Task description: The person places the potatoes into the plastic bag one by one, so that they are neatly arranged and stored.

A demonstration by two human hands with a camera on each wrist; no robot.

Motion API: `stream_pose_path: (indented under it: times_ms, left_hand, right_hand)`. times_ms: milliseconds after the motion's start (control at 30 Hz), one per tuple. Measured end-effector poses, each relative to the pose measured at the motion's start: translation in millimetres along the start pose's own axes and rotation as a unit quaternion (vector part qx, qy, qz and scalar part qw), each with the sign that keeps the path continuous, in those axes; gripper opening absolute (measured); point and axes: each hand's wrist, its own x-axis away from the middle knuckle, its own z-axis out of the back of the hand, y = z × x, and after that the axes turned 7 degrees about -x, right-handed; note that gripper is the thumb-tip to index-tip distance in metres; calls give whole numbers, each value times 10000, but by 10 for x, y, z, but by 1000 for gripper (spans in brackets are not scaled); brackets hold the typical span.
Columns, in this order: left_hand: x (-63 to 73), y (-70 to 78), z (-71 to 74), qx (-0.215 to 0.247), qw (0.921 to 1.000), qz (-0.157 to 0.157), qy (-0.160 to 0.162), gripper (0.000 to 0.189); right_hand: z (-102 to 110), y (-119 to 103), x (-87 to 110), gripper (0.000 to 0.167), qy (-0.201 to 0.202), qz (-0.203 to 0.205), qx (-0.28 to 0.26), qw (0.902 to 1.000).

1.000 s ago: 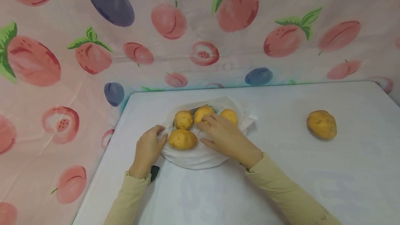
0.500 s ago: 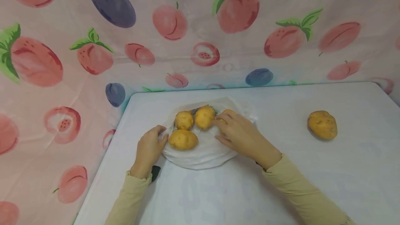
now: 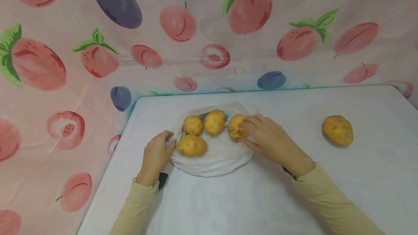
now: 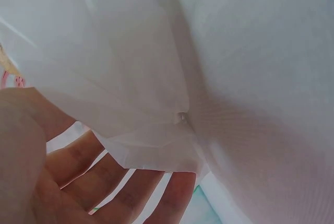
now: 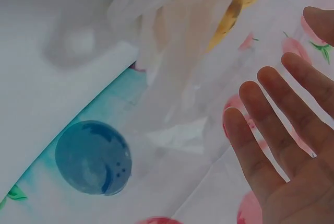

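A white plastic bag (image 3: 215, 162) lies spread on the table in the head view, several yellow potatoes on it. One potato (image 3: 192, 145) lies at its front left, with a smaller potato (image 3: 192, 125) behind it and an upright potato (image 3: 214, 122) in the middle. My left hand (image 3: 155, 155) rests at the bag's left edge; in the left wrist view its fingers (image 4: 125, 192) lie behind the thin film. My right hand (image 3: 269, 137) overlaps the right-hand potato (image 3: 235, 130), fingertips at its side. The right wrist view shows that hand (image 5: 292, 140) with fingers spread.
Another potato (image 3: 337, 130) lies by itself on the right of the white table (image 3: 294, 104). A fruit-patterned cloth (image 3: 183, 57) stands behind the table and along its left side. A small dark object (image 3: 162, 180) shows beside the left wrist.
My right hand has moved right, from over the middle potato to the right-hand one, uncovering the middle of the bag. The left hand and the potatoes stay about where they were.
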Motion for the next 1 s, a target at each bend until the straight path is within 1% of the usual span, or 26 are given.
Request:
stream_pose_path:
  times_ms: [167, 333, 500, 633, 833, 1000]
  left_hand:
    - [-4, 9, 4, -1, 10000, 24, -20, 26]
    - [-8, 20, 9, -3, 9999, 80, -71, 27]
    - [-7, 20, 13, -19, 9998, 152, -153, 27]
    - [-2, 19, 14, -14, 9998, 166, -143, 27]
    - [-6, 15, 4, 1, 9998, 128, -118, 27]
    - [-10, -2, -2, 4, 9999, 92, -93, 27]
  right_hand:
    - [43, 94, 89, 43, -124, -204, 14, 9997]
    - [82, 192, 167, 43, -78, -346, -56, 9994]
    - [116, 277, 246, 42, -55, -409, -30, 9991]
    - [151, 350, 296, 44, -61, -452, 12, 9990]
    - [218, 479, 382, 45, 17, -497, 86, 9987]
    - [256, 586, 468, 46, 173, -430, 165, 9988]
